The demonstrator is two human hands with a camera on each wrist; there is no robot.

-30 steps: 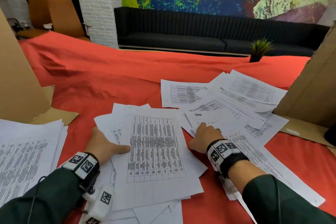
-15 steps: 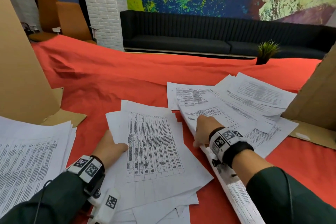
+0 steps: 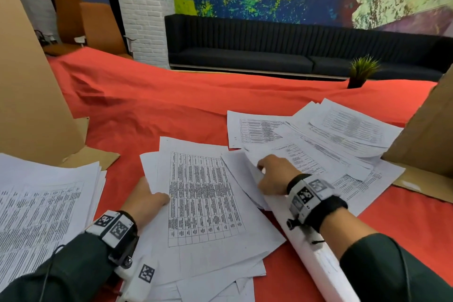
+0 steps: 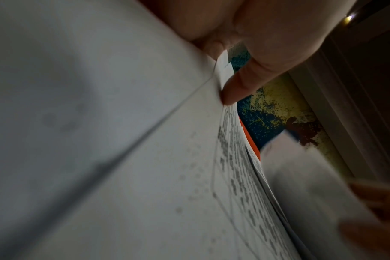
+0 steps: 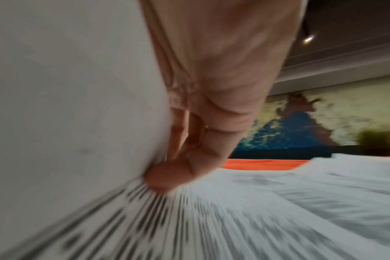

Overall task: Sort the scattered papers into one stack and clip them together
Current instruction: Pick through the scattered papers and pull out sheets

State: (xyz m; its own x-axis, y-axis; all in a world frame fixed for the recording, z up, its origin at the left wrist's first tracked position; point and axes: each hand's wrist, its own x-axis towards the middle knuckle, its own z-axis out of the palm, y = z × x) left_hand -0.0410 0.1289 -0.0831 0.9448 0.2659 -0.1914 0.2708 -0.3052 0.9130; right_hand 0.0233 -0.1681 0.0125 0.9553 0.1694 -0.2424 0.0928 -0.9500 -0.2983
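Note:
A loose pile of printed sheets (image 3: 203, 198) lies in the middle of the red cloth. My left hand (image 3: 147, 201) holds its left edge, thumb on top and fingers underneath. In the left wrist view the thumb (image 4: 234, 88) presses down on the pile (image 4: 122, 158). More printed papers (image 3: 343, 130) lie scattered to the right. My right hand (image 3: 272, 174) grips one white sheet (image 3: 247, 179) raised on edge between the two heaps. The right wrist view is blurred, with my fingers (image 5: 178, 167) against that sheet (image 5: 78, 88). No clip is in view.
A thick stack of printed paper (image 3: 36, 208) sits at the near left. Cardboard walls stand at the left (image 3: 24, 81) and right (image 3: 426, 130). The red cloth (image 3: 171, 105) stretches back to a small potted plant (image 3: 360, 71).
My right hand has taken a sheet from the right heap, tipped it up on edge and carried it left toward the middle pile. My left hand has kept hold of the pile's edge.

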